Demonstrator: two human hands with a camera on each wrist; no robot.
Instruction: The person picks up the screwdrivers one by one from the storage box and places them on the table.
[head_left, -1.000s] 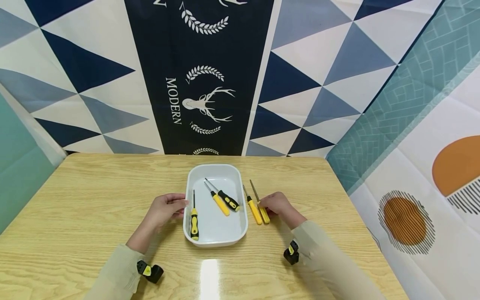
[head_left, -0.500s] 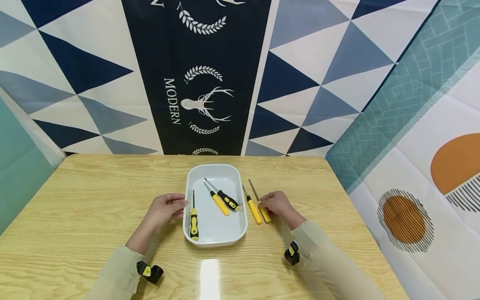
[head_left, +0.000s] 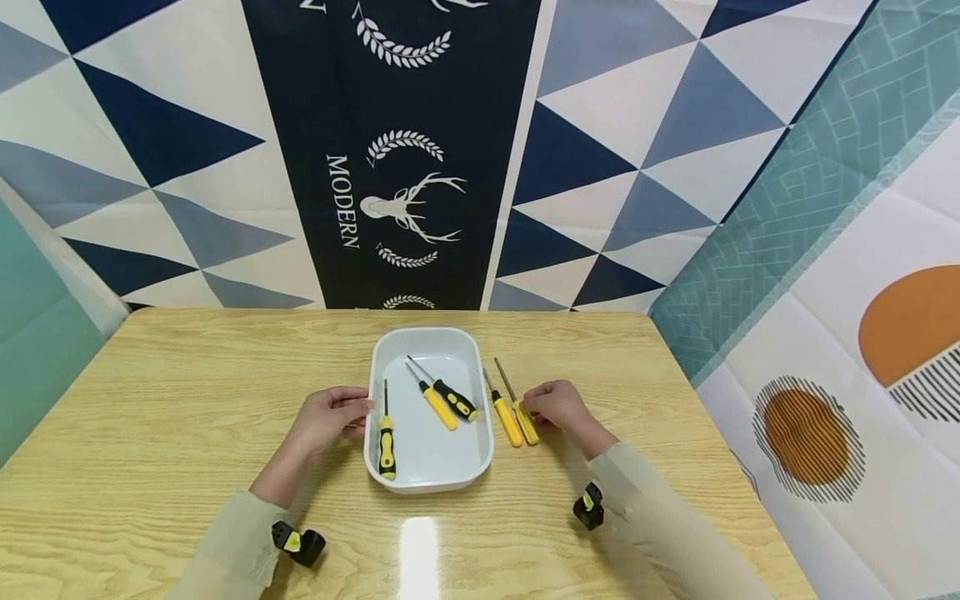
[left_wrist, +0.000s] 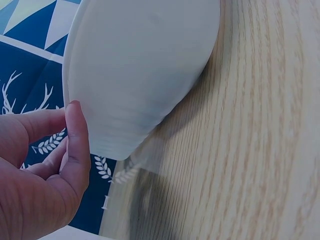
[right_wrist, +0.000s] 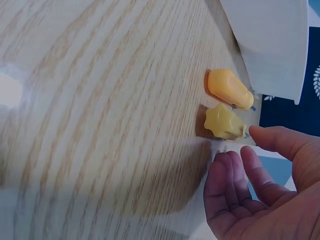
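My left hand (head_left: 330, 423) holds the left rim of a white plastic tray (head_left: 431, 484), thumb and fingers on either side of its edge in the left wrist view. Beside the tray's right wall lie two yellow-handled screwdrivers. The nearer to the tray has a smooth orange-yellow handle (right_wrist: 227, 87); the other, right-hand screwdriver (head_left: 527, 426) has a fluted, paler yellow handle. My right hand (head_left: 557, 405) is just right of that fluted handle, its thumb tip near it and its fingers loosely bent. Whether the thumb touches the handle, I cannot tell.
Inside the tray, a yellow-and-black screwdriver (head_left: 387, 446) lies along the left wall. A yellow-handled screwdriver (head_left: 441, 408) and a black-handled screwdriver (head_left: 456, 402) lie side by side to the right. The wooden table (head_left: 225, 375) ends at a patterned wall cloth (head_left: 420, 250).
The fluted screwdriver's tip has swung slightly left, bringing it more in line with its neighbour. My right hand has eased slightly right, off the handle. The left hand stays on the tray.
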